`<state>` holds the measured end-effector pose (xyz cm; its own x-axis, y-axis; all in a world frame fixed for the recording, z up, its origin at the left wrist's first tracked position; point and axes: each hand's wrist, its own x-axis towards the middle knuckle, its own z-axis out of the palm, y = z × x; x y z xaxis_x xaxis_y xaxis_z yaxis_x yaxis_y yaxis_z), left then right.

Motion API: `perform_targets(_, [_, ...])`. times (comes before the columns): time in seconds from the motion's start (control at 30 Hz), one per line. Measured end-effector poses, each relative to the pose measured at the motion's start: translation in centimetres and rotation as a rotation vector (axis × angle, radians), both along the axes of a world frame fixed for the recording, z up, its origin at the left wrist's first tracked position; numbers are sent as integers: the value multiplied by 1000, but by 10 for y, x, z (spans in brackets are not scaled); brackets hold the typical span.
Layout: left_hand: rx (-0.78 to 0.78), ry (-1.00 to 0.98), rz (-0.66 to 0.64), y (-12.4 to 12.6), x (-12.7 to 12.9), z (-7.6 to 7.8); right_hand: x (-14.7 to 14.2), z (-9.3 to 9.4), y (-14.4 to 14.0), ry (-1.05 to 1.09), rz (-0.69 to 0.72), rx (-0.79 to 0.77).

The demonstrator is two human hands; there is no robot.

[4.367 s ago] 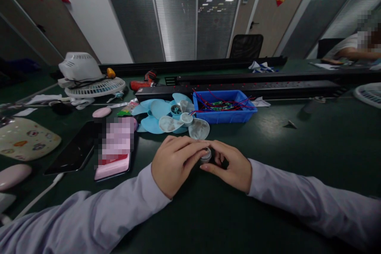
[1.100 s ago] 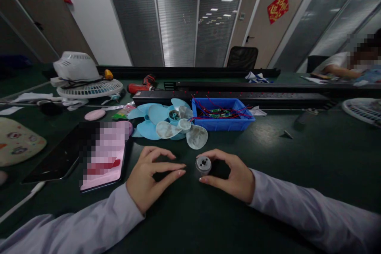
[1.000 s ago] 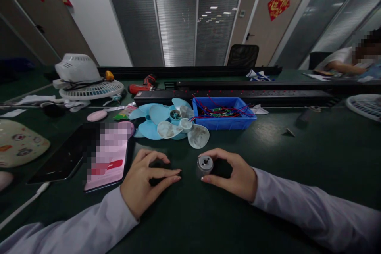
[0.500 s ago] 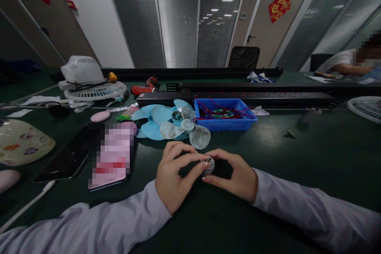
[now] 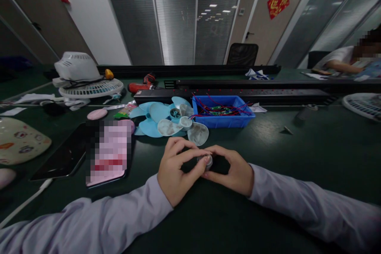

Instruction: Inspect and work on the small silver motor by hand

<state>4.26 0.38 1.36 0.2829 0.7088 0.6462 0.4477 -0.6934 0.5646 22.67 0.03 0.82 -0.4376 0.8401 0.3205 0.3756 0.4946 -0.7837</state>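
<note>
Gripping, right hand (image 5: 232, 171): half-curled, thumb and fingers held the metal cylinder (image 5: 210, 162) from the right.
Gripping, left hand (image 5: 180, 172): thumb and forefinger pinched the metal cylinder's top; the other fingers were loosely bent.
Cylinder position: sat between both hands, nearer than the fan blades (image 5: 157, 113) and blue bin (image 5: 224, 122).

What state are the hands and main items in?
Small grey metal cylinder: held, partly covered
Left hand: pinching the cylinder
Right hand: curled around it
Blue rectangular plastic box: open, loaded
Pink-screened rectangular phone: lit
Black glossy rectangular device: screen dark
Light-blue plastic fan blades: piled, overlapping
</note>
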Motion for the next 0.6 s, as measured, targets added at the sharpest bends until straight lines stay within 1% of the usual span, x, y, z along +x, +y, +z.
perform_targets(0.23, [-3,-11,1,1,-1,0,1,-2,-1,11,9,2])
perform_targets(0.33, [57,-81,73,-2,-5,2,1,-1,-1,-8,-5,-16])
perform_targets(0.4, [77,-89,128,-3,-12,2,1,0,-1,-18,-14,-32])
perform_targets(0.47, [56,-21,142,-3,-22,-1,1,0,-1,-18,-16,-44])
perform_targets(0.6, [-26,271,81,2,-44,-14,0,0,-2,-10,-17,-50])
